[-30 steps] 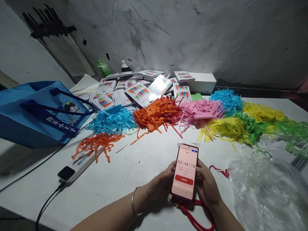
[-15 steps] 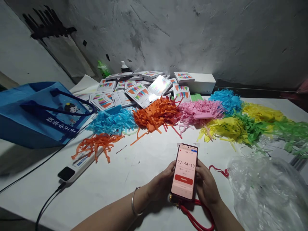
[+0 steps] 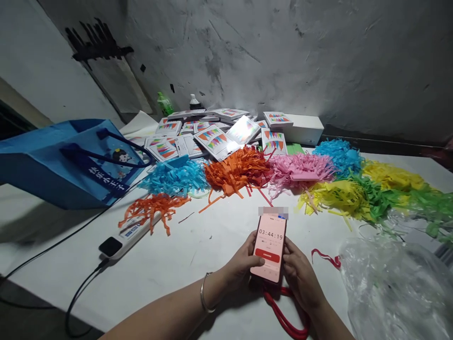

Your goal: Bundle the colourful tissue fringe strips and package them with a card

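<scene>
Since 1 s earlier, view swung right & phone point(image 3: 269, 249) sat slightly lower w/ left thumb point(image 3: 257, 261) curled over onto screen's lower edge by red button; timer ticked from 03:44:18 to 03:44:19. Left hand point(image 3: 241, 269) & right hand point(image 3: 300, 277) both wrapped round phone, fingers pressed on its 2 long sides, held just above table point(image 3: 170, 269). Phone lay between palms, top end poking past fingertips, red lanyard point(image 3: 283, 316) trailing below. Better: steady grip w/ right hand, tap squarely w/ left thumb pad, keep screen tilted toward face.
</scene>
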